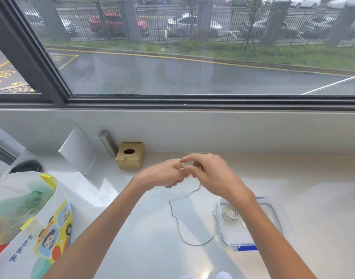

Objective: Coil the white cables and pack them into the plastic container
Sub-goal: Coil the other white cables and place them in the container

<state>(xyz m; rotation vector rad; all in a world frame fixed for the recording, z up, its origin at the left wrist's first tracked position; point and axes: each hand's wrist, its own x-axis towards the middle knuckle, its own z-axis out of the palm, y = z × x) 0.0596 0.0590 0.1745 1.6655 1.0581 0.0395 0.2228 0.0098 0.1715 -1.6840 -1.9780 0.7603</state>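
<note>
Nearest, at the left edge, a printed bag (29, 224) with cartoon figures stands on the white counter (144, 248). To the right sits the clear container (251, 236) with blue clips; a coiled white cable (231, 214) lies inside it, partly hidden by the right forearm. Between bag and container a loose cable (177, 222) trails in bends across the counter and rises to the hands. Above the counter's middle the left hand (162, 175) and right hand (210, 174) meet, fingers curled in narrow and pinching the cable's upper end between them. Behind them, against the low wall, stand a small wooden box (130, 155) with a round hole, a metal cylinder (108, 142) leaning just beside it, and a tilted white card (79, 151). Farther on, a wide window (192, 57) shows a wet road, a fence and parked cars.
</note>
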